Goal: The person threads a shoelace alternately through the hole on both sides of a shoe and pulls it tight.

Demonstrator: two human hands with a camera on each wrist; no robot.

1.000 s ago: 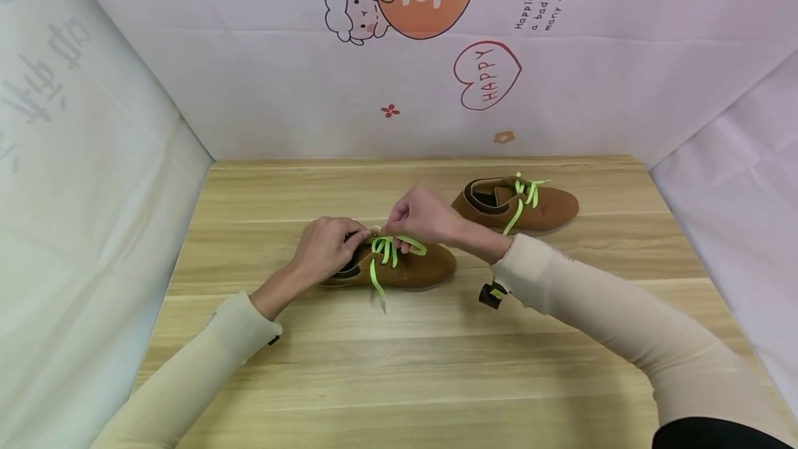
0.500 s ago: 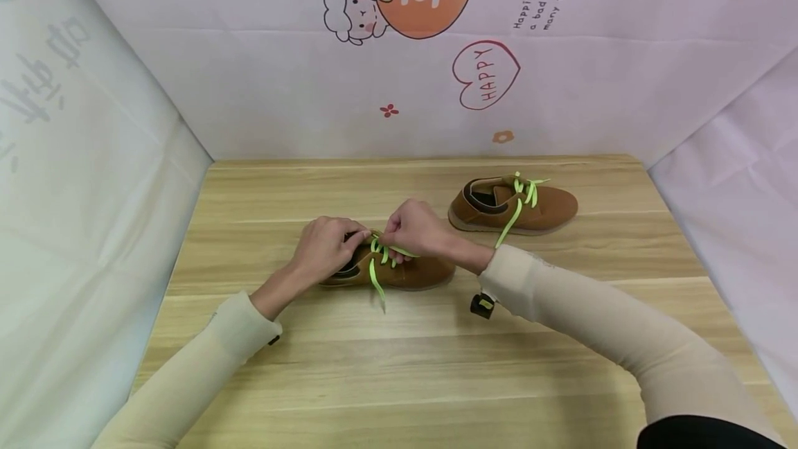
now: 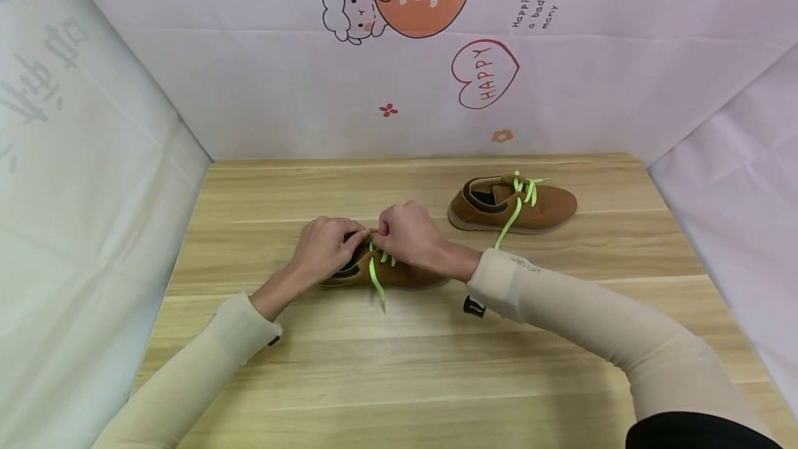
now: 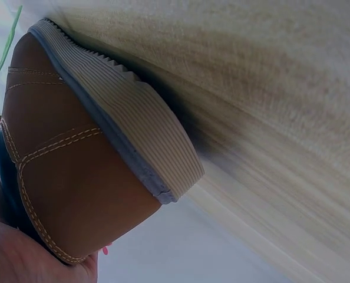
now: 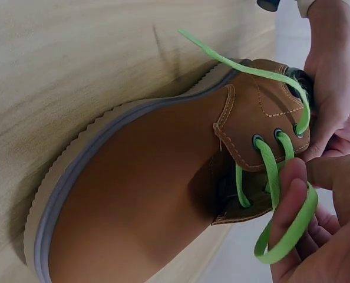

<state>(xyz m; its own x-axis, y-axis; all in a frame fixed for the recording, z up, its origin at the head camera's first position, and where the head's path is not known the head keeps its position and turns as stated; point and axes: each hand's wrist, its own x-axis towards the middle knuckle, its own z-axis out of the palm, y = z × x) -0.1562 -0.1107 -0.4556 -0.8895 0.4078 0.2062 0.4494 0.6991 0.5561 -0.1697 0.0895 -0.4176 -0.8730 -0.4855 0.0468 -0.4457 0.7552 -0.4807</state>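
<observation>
A brown shoe (image 3: 414,278) with a ridged pale sole stands on the wooden tabletop, toe to the right. Its bright green shoelace (image 5: 293,239) runs through the eyelets. My left hand (image 3: 325,247) grips the shoe at its opening, thumb near the top eyelets. In the right wrist view my right hand (image 5: 334,236) pinches the lace by the eyelets, and a loop of it hangs over the fingers. The other lace end (image 3: 377,281) lies loose over the near side. My right hand hides much of the lacing in the head view.
A second brown shoe (image 3: 551,208) with green laces (image 3: 511,220) stands behind, to the right. The tabletop (image 3: 374,373) ends at a printed white cloth wall (image 3: 280,102) at the back. White cloth also hangs on both sides.
My right hand has shifted slightly down and left over the lacing, and the lace loop seen earlier is now hidden behind it in the head view. The left hand has stayed still.
</observation>
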